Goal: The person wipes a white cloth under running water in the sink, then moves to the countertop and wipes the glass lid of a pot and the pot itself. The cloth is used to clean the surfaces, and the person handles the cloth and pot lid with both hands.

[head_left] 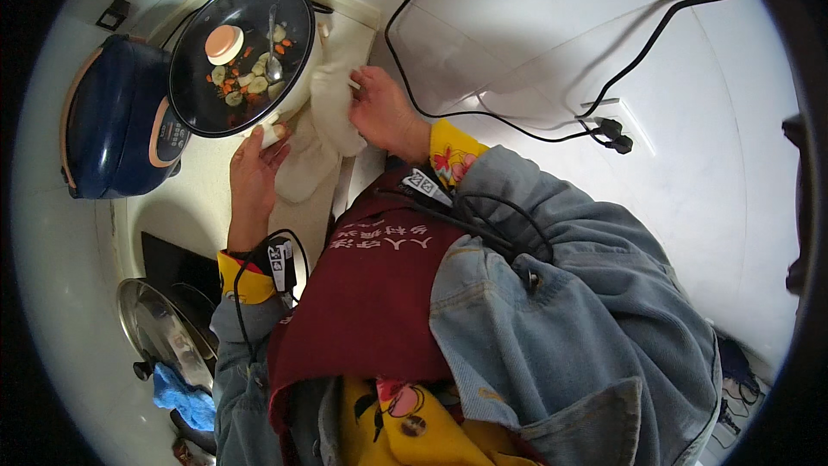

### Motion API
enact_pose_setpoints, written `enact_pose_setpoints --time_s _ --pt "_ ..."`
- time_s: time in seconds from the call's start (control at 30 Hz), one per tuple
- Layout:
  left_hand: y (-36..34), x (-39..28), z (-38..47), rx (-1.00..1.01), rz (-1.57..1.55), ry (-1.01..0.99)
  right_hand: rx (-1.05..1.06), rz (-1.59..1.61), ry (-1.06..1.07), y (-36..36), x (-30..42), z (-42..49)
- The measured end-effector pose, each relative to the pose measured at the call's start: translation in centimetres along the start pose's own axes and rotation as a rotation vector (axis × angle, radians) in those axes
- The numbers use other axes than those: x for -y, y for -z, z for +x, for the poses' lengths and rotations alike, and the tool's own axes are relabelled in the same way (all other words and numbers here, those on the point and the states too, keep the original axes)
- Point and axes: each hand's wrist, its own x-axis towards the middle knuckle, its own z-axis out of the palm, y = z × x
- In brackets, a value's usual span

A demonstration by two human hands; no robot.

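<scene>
A white-sided electric pot (304, 92) stands in the counter corner. Through its dark-rimmed glass lid (194, 71) I see pale round slices, orange pieces and a metal spoon (273, 68); a peach-and-white knob (224, 45) tops the lid. My left hand (255, 165) grips the white side handle (266, 134) on the pot's near side. To the right of the pot, my right hand (385, 110) pinches the edge of a crumpled white cloth (333, 110). The cloth lies between the pot and that hand, with a lower fold spread on the counter.
A dark blue rice cooker (123, 120) sits left of the pot. Nearer me are a black panel (181, 265), a glass pan lid (165, 330) and a blue cloth (184, 398). A black cable (401, 65) hangs along the wall by plugs (613, 136) in a socket.
</scene>
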Motion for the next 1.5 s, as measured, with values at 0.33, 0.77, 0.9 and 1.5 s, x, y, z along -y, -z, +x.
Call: enact_pose_setpoints --time_s 0.33,0.77,0.9,1.5 --pt "-0.7 -0.7 -0.2 0.110 -0.091 0.042 -0.348 -1.193 0.344 2.8 -8.0 4.7" --pt "-0.5 -0.8 -0.4 0.095 -0.002 0.083 -0.382 -1.443 0.305 -1.0 -6.3 3.1" --pt "-0.6 -1.1 -0.4 0.106 0.032 0.088 -0.155 -1.406 0.604 -1.6 -6.3 3.0" --pt "-0.7 -1.1 -0.6 0.140 0.049 0.097 -0.219 -1.740 0.544 -0.6 -1.6 6.1"
